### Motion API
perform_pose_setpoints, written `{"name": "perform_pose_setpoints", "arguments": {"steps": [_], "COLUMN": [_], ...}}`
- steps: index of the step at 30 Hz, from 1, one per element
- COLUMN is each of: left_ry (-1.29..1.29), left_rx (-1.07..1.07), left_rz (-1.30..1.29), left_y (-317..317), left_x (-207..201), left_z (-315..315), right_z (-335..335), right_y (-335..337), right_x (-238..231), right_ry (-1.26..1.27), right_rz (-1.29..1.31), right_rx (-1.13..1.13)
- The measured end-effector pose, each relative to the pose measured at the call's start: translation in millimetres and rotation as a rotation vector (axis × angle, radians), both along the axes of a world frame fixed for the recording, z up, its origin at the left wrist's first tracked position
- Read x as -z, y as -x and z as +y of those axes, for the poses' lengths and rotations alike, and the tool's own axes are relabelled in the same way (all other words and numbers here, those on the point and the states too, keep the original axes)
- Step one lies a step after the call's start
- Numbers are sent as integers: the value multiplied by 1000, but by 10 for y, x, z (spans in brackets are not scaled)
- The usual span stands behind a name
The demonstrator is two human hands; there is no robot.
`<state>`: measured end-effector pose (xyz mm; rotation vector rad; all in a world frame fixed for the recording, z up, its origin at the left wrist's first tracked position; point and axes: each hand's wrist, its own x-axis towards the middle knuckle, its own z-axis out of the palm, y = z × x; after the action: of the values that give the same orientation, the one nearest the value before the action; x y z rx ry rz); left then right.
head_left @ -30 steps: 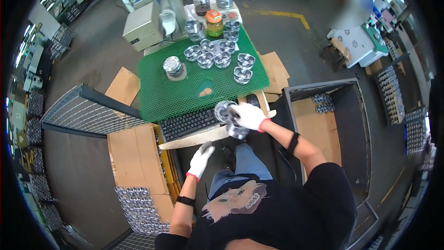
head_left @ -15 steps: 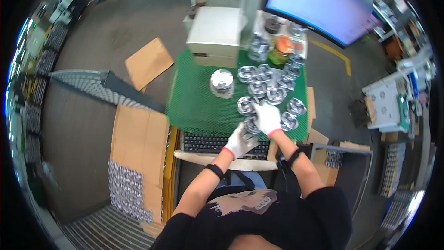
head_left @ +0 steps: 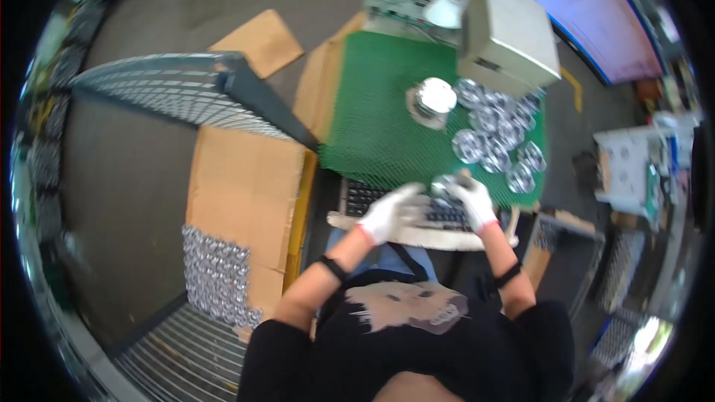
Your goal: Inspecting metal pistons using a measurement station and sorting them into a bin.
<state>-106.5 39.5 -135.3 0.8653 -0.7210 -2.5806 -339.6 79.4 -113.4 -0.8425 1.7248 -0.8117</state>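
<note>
My right hand (head_left: pixel 474 199), in a white glove, grips a shiny metal piston (head_left: pixel 444 186) above the near edge of the green mat (head_left: pixel 372 104). My left hand (head_left: pixel 395 212), also gloved, is to the left of that piston above the keyboard (head_left: pixel 360 198). Its fingers are somewhat blurred but look apart, with nothing visible in them. A cluster of similar pistons (head_left: pixel 494 155) stands on the right part of the mat. Farther back, a single bright metal cylinder (head_left: pixel 435 97) sits on a round base.
A pale box-shaped device (head_left: pixel 514 33) stands at the back right, with a monitor (head_left: pixel 596 15) beyond. To the left, rows of pistons (head_left: pixel 216 272) lie by cardboard (head_left: pixel 242 193) beside a grey mesh panel (head_left: pixel 171 89). A padded pale edge (head_left: pixel 417 236) runs along the front.
My right hand has pulled back toward me from the cluster with a piston. My left hand has come away from the pistons, to the left. The view has turned and shifted left.
</note>
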Motion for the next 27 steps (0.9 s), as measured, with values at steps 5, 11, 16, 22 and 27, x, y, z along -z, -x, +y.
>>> {"name": "perform_pose_setpoints", "arguments": {"steps": [5,11,16,22,27], "left_ry": [-180,10,47,979,1487], "left_rx": [-307,-323,-609,-315,80], "left_rz": [20,148,106,-758,-689], "left_y": [-1017,-916,-649,-457,88], "left_x": [-190,-744,-805,-896,-850], "left_z": [-8,-129,-343,-810,-810], "right_z": [-345,-560,-617,-587,-525], "right_y": [-907,-1689,-1675,-841,-550], "right_x": [-320,-962,-1024,-881,-767], "right_ry": [31,108,215,104,316], "right_rz": [-1333,-1366,-1388,-400,222], "right_rx": [274,420,344,-156,-384]}}
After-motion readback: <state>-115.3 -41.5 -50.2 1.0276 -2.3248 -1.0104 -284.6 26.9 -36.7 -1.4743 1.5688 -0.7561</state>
